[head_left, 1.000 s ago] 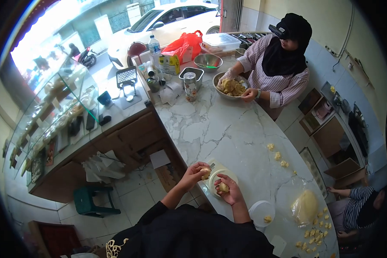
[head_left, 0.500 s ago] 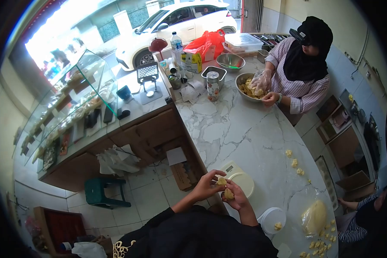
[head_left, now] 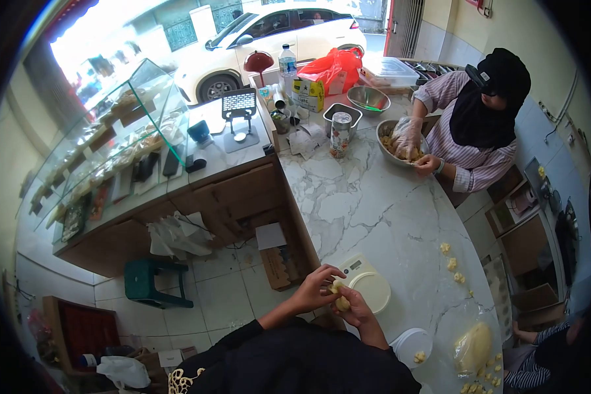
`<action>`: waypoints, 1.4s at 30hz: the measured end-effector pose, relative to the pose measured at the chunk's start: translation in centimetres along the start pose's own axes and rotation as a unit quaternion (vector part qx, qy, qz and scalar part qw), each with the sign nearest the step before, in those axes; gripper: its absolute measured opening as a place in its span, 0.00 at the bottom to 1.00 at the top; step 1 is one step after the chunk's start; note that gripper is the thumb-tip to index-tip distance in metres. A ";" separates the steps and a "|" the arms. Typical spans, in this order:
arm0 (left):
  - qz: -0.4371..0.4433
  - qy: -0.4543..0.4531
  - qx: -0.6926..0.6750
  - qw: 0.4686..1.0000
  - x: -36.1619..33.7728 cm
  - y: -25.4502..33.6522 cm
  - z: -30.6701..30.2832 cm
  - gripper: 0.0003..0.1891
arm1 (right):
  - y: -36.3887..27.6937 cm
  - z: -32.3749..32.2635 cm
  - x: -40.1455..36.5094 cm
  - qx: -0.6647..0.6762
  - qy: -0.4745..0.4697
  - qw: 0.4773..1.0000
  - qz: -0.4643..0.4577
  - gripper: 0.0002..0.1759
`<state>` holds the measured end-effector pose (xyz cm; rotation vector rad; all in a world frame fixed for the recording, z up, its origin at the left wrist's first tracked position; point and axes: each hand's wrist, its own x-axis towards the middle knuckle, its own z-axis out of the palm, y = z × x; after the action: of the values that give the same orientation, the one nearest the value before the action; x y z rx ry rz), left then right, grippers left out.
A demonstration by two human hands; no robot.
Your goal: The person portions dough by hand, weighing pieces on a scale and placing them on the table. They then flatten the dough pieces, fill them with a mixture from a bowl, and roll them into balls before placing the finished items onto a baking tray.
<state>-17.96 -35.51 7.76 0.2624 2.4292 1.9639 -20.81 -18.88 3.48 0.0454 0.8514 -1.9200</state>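
Note:
My left hand (head_left: pixel 316 289) pinches a small lump of yellow dough (head_left: pixel 336 287) between thumb and fingertips. Just below it, my right hand (head_left: pixel 356 310) is closed round another dough lump (head_left: pixel 342 304), and the two lumps look to be touching. Both hands are above the counter's near edge, close to a cream kitchen scale (head_left: pixel 369 290) with a small display. Right of them stands a white round tub (head_left: pixel 410 343) with a dough piece (head_left: pixel 419 357) on top. A clear bag holds a large mass of dough (head_left: pixel 474 346).
Small dough pieces (head_left: pixel 452 264) dot the marble counter (head_left: pixel 374 223) on the right. Across it, a co-worker's gloved hand (head_left: pixel 407 136) is in a metal bowl (head_left: pixel 387 152). A drink can (head_left: pixel 339 136) and a metal tray (head_left: pixel 352 113) stand farther back. A green stool (head_left: pixel 152 282) is at left.
My hands have drawn together, bringing the two dough lumps closer. The co-worker's gloved hand is lower in the bowl. My view has shifted slightly.

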 end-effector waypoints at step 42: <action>0.092 -0.073 0.127 0.985 1.2 0.4 -0.2 0.19 | -0.2 -0.5 -1.4 0.044 0.095 0.993 -0.058 0.11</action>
<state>-19.10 -35.41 8.30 0.6320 2.6379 1.6196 -20.41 -17.44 3.72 0.2415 0.9116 -2.0855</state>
